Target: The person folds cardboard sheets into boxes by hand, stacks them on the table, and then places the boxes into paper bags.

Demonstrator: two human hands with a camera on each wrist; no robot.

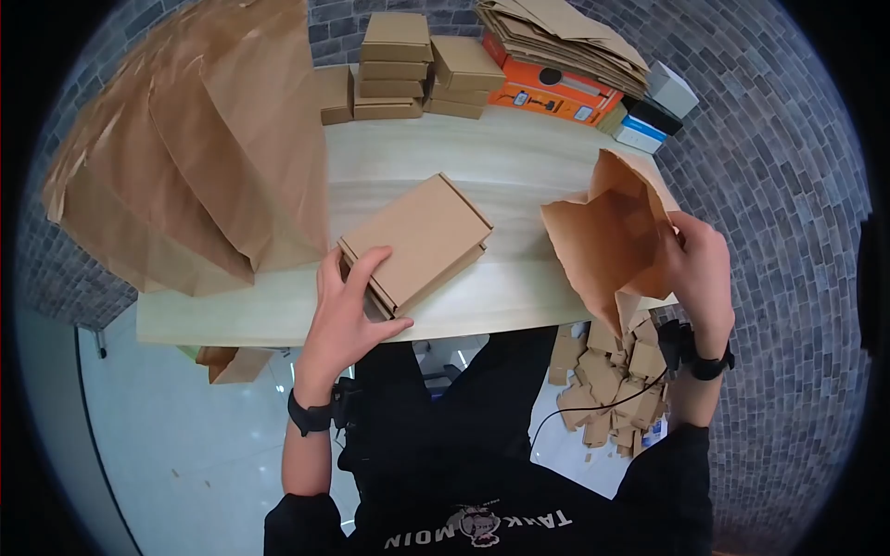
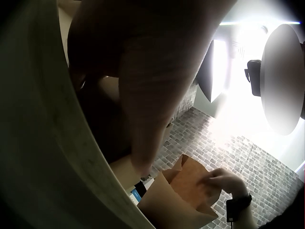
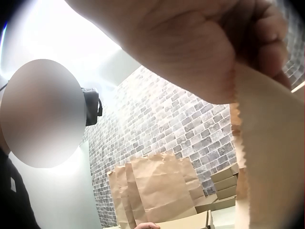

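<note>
A closed brown cardboard box (image 1: 422, 236) lies at an angle on the table in the head view. My left hand (image 1: 343, 310) holds its near left end, one finger over the lid and the thumb along the near side. To the right, a brown paper bag (image 1: 593, 236) gapes open toward me. The right hand (image 1: 705, 273) grips the bag's right rim, some fingertips hidden inside. Close up in the right wrist view, the bag's zigzag-cut edge (image 3: 242, 143) runs beneath that hand.
Large paper bags (image 1: 204, 157) stand at the table's left. Stacked small boxes (image 1: 394, 69), an orange box (image 1: 552, 93) and flattened cardboard (image 1: 565, 37) line the back. Cardboard pieces (image 1: 612, 380) lie piled on the floor at right, with a black cable (image 1: 593, 409) across them.
</note>
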